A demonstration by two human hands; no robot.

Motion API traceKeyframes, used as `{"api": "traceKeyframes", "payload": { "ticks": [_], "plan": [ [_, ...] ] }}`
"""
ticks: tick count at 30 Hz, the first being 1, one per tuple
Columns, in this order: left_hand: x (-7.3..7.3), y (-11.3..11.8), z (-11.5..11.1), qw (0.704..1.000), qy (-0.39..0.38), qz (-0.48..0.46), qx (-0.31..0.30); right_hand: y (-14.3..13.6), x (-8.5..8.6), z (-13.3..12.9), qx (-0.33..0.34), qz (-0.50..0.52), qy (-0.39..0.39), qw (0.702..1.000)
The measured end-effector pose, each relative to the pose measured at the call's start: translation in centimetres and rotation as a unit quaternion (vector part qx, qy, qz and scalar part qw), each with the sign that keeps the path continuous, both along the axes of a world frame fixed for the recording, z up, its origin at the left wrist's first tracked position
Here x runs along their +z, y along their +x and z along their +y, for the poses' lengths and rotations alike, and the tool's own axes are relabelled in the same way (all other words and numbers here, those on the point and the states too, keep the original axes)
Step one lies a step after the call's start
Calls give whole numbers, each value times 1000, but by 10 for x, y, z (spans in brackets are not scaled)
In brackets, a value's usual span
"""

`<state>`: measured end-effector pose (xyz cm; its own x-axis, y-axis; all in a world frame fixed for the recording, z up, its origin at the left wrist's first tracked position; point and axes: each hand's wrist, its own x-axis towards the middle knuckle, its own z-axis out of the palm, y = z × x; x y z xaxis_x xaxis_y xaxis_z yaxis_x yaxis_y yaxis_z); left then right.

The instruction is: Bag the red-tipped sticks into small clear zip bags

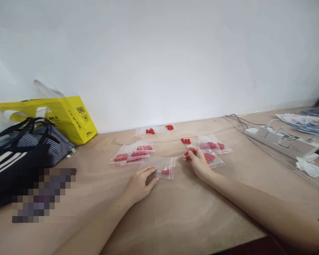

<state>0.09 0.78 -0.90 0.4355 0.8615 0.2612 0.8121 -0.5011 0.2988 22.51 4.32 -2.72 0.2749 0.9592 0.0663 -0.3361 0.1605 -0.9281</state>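
A clear zip bag with a red piece inside lies at the middle of the table. My left hand rests on the bag's left side, thumb and fingers apart. Right of the bag, my right hand pinches a red-ended piece with a thin pale stem pointing at the bag's opening. Three loose red pieces lie just beyond that hand. Filled bags of red pieces overlap on the left, and more filled bags lie to the right, partly behind my right hand.
Small red pieces lie on clear bags near the wall. A yellow bag and a black bag stand at the left. On the right are a white power strip, cables, a crumpled tissue and printed packets.
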Motion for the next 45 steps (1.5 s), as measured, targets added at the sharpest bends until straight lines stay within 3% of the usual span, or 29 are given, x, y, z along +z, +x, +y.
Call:
{"api": "traceKeyframes", "payload": {
  "ticks": [4,9,17,23,27,28,31,34,39,45],
  "plan": [
    [0,0,-1,1000,2,-2,-3,-4,0,-11,98,-87,11,991],
    [1,0,-2,1000,6,-15,-10,-7,-4,-15,204,-258,-3,944],
    [1,0,-2,1000,1,-28,-11,-17,1,-1,248,-375,76,890],
    [2,-2,-2,999,17,-15,-29,-20,-2,0,189,-519,159,818],
    [2,-3,-1,998,43,-2,-38,-3,10,16,276,-545,166,774],
    [3,-3,-1,998,44,0,-38,3,15,25,273,-557,132,773],
    [4,-5,-2,999,29,3,-32,25,29,60,83,-614,0,785],
    [4,-6,-3,1000,-7,2,-27,41,32,96,1,-627,-68,776],
    [5,-7,-6,998,-44,-14,-51,49,21,133,1,-624,-161,765],
    [6,-6,-9,997,-43,-10,-57,51,19,143,2,-598,-199,776]
  ]
}}
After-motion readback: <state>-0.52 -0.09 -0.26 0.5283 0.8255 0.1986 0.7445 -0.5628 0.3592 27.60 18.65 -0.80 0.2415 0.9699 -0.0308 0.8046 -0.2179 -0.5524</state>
